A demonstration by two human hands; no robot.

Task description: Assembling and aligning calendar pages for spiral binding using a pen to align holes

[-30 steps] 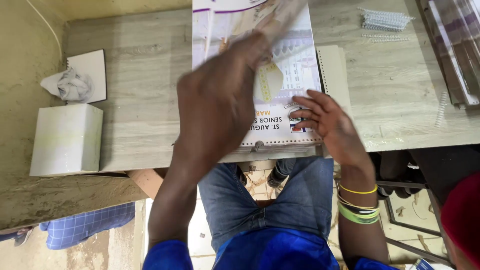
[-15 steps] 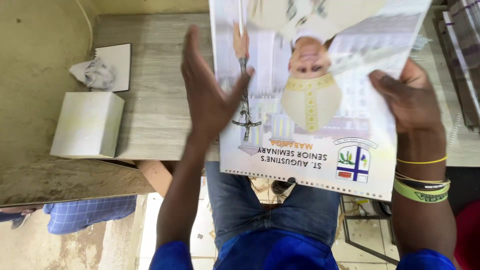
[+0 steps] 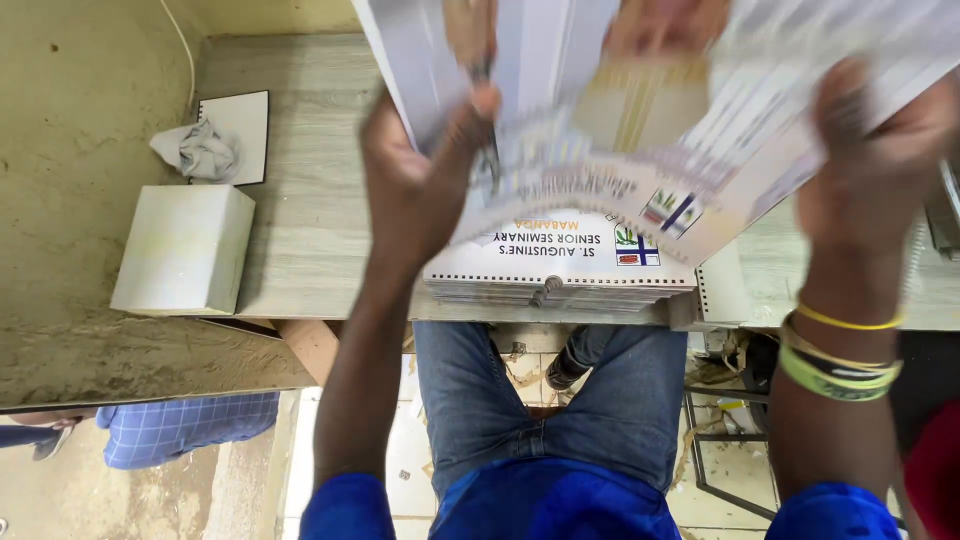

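A large printed calendar sheet [image 3: 640, 110], white with a pictured figure, is lifted off the table and blurred with motion. My left hand [image 3: 420, 180] grips its left edge, thumb on top. My right hand [image 3: 870, 165], with yellow and green bands on the wrist, grips its right edge. Below the sheet lies a stack of the same printed calendars [image 3: 560, 275] with punched edges, resting at the front edge of the wooden table [image 3: 310, 220].
A white box [image 3: 185, 250] sits at the table's left corner, with a crumpled cloth [image 3: 200, 150] on a white pad [image 3: 240, 130] behind it. A blue checked cloth [image 3: 190, 425] lies on the floor at lower left. My legs in jeans are under the table.
Both hands have raised the sheet higher and farther over the table; its lower edge now uncovers the top of the stack. The left hand shifted from flat on the sheet to gripping its edge.
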